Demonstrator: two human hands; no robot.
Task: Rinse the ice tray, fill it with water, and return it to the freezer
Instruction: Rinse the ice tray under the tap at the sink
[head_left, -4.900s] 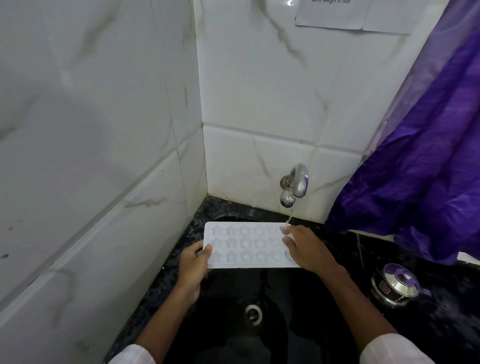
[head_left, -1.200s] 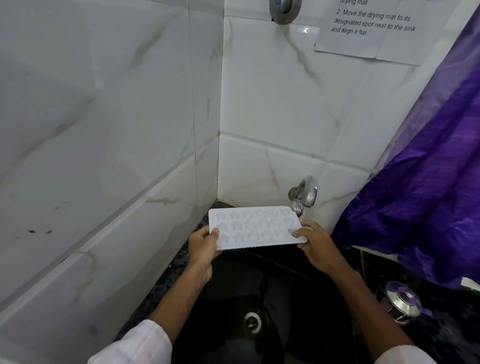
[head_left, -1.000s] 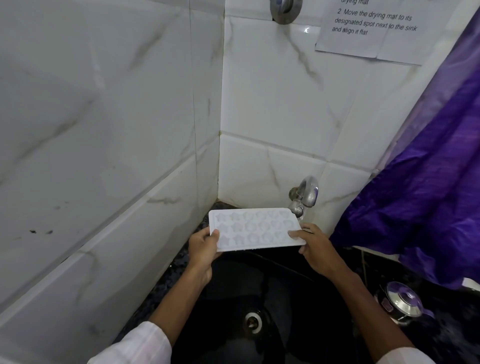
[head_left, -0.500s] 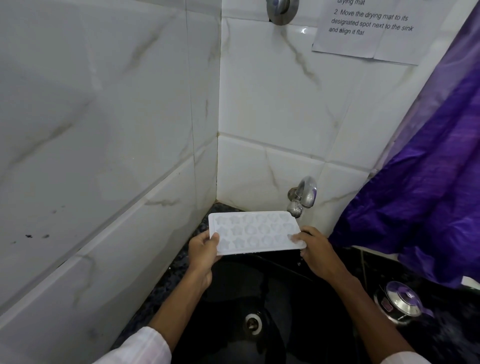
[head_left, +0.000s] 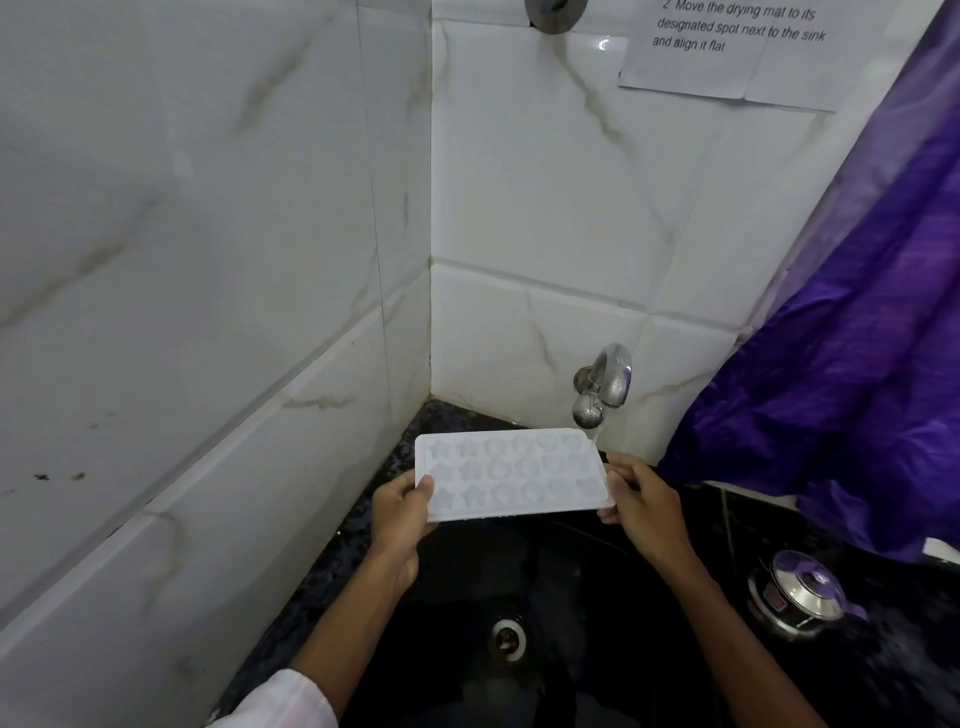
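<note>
A white ice tray (head_left: 511, 473) with star and round moulds is held roughly level above a black sink (head_left: 587, 597). My left hand (head_left: 402, 512) grips its left short edge, thumb on top. My right hand (head_left: 641, 501) grips its right short edge. A chrome tap (head_left: 602, 382) juts from the tiled wall just above the tray's far right corner, and a thin stream of water falls beside that corner. Whether the moulds hold water cannot be told.
White marble tiles close in at the left and behind. The drain (head_left: 506, 636) sits in the basin below the tray. A purple curtain (head_left: 857, 374) hangs at the right. A small steel pot with a glass lid (head_left: 800, 592) stands on the dark counter at the right.
Between the earlier frames and now the tray has come slightly lower and nearer. Both hands keep their grip on its ends. The head camera has tilted up since the oldest frame.
</note>
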